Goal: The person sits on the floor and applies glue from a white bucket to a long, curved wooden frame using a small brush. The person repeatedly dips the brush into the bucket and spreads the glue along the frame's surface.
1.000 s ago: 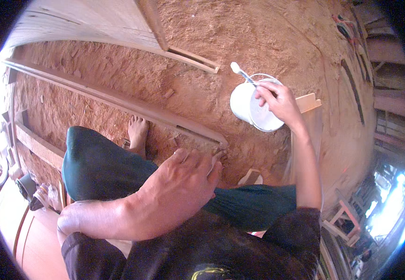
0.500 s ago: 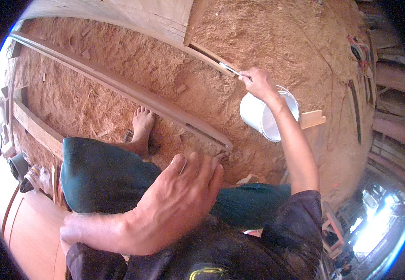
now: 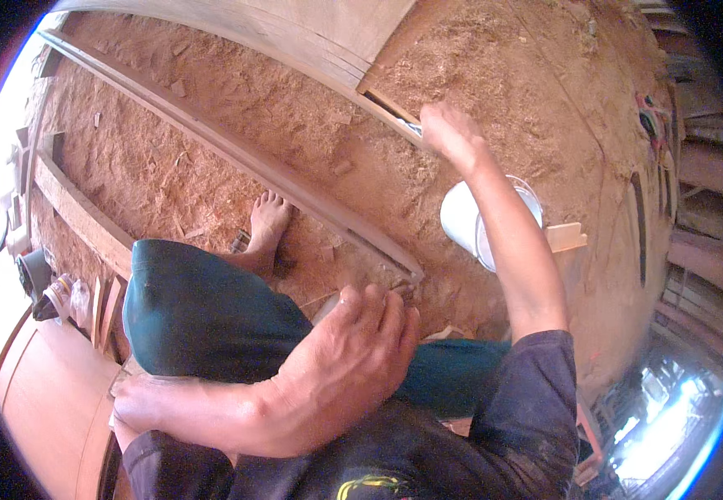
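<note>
My right hand (image 3: 451,135) is closed round a thin tool, its whitish tip (image 3: 410,127) set at the slotted end of a long wooden rail (image 3: 370,102). That rail edges a broad pale wooden panel (image 3: 311,37). Most of the tool is hidden behind my fingers. Below that forearm, a white bucket (image 3: 460,218) with a wire handle sits tilted in view, partly covered by my arm. Over my lap, my left hand (image 3: 349,354) is held back up with its fingers curled. Something pale shows beside its thumb side, but I cannot make it out.
A long grooved timber (image 3: 211,148) runs diagonally across the sawdust-covered ground (image 3: 128,133), past my bare foot (image 3: 268,218). Beside the bucket lies a small pale wood block (image 3: 565,237). Another beam (image 3: 82,212) and several containers (image 3: 60,292) stand at the left, with stacked boards (image 3: 703,183) at the right.
My right hand has moved over the end of the slotted rail, covering more of the tool. The left hand has shifted slightly right, its fingers still curled. The whole view has shifted a little.
</note>
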